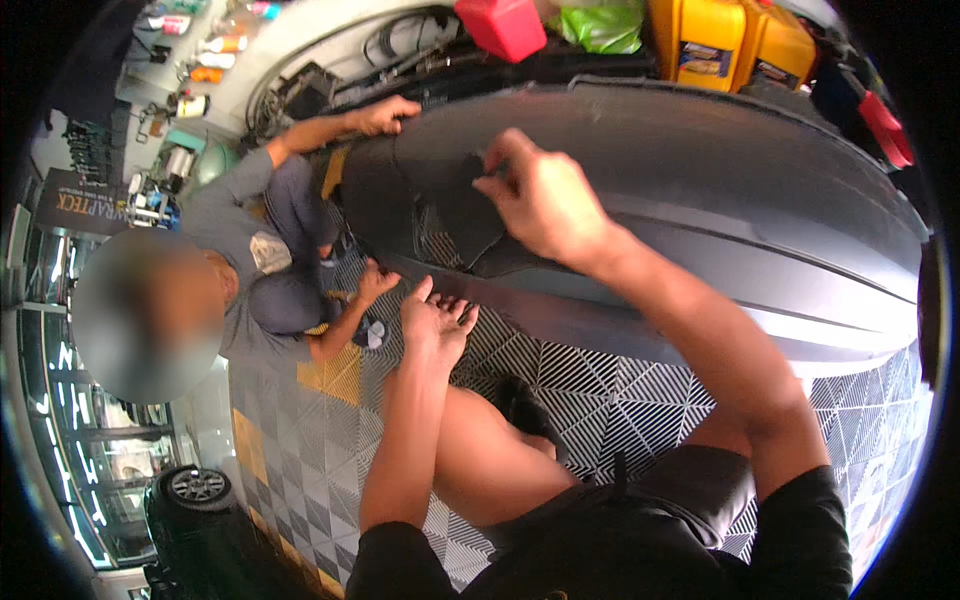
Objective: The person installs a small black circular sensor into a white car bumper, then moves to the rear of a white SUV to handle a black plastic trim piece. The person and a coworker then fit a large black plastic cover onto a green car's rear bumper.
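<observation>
A long dark grey car bumper (640, 150) stretches across the view in front of me, with an opening near its left end. Palm up, my left hand (437, 318) is at its lower edge; the fingers are half bent and apart, the thumb close to the edge. Whether it touches the bumper I cannot tell. Above the bumper's left part, my right hand (548, 198) is raised with fingers curled into a pinch. Whatever is between those fingertips is too small and dark to name.
At the left a co-worker (255, 235) crouches, one hand (385, 115) on the bumper's upper end, the other (375, 283) at its lower edge. Behind stand yellow canisters (710, 45), a red container (500, 28) and a green bag (600, 28). Patterned tiles (620, 390) cover the floor.
</observation>
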A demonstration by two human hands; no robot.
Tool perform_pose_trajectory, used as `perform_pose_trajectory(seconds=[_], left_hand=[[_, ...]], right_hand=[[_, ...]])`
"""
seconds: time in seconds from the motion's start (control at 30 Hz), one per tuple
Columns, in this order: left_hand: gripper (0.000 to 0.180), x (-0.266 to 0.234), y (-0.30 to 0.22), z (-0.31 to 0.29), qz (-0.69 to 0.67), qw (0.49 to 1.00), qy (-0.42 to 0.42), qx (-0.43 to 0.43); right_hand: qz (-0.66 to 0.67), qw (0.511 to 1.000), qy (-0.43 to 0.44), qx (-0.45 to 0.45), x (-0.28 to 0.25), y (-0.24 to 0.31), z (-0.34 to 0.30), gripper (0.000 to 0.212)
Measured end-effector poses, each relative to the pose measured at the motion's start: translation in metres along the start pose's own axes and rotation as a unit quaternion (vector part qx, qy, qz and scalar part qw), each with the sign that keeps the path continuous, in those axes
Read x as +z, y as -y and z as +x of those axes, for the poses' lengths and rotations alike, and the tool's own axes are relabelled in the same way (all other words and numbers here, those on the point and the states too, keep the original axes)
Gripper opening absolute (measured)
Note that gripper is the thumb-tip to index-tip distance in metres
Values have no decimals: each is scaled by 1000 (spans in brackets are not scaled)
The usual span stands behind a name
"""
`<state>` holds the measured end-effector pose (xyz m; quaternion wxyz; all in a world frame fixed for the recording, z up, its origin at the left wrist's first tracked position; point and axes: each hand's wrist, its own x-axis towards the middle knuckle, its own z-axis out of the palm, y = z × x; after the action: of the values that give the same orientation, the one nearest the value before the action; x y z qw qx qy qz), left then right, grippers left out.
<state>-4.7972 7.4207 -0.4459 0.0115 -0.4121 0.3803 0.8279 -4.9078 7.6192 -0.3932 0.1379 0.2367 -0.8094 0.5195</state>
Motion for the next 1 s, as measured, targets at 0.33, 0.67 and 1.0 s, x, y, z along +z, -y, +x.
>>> perform_pose_trajectory(seconds=[0.33, 0.67, 1.0], left_hand=[[37, -59, 28, 26, -208, 963, 143, -94], [43, -58, 5, 49, -180, 951, 153, -197], [47, -62, 5, 47, -196, 946, 151, -212]], right_hand=[[25, 990, 24, 138, -7, 4, -12, 23], [-74, 988, -27, 135, 6, -11, -31, 35], [-104, 985, -48, 130, 13, -16, -44, 47]])
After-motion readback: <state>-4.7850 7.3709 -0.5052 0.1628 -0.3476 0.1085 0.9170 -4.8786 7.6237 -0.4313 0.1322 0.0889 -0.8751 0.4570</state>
